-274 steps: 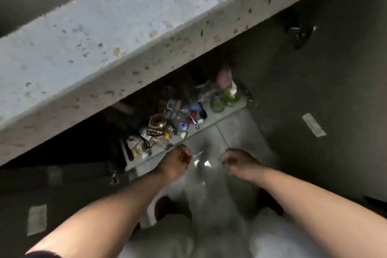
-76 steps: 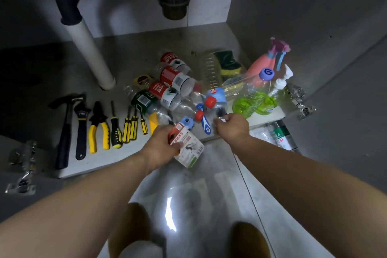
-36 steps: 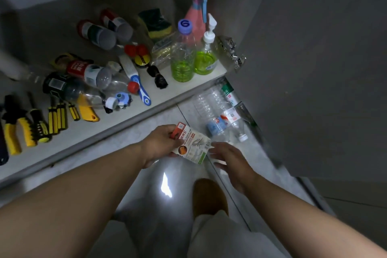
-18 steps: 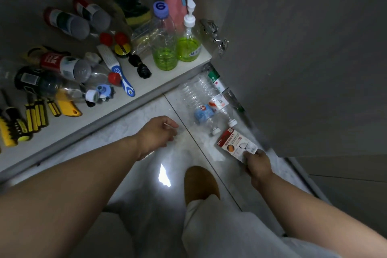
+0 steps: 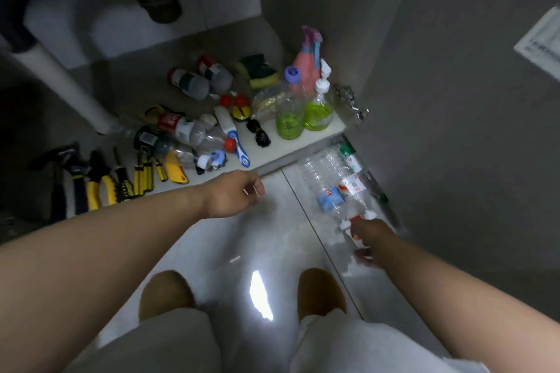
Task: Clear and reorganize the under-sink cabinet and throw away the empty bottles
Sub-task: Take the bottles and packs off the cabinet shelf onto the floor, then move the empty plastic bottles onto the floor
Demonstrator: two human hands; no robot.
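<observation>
Holding carton in right hand, fingers closed round it | empty bottles on floor just beyond that grip | left hand loosely curled, empty

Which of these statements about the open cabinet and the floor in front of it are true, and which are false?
1. Clear plastic bottles lie on the floor beside the cabinet. True.
2. The left hand holds a hammer. False: it hovers with no tool in it.
3. Two bottles of green liquid stand upright on the shelf. True.
4. The pink spray bottle lies on the floor. False: it stands at the shelf's back.
</observation>
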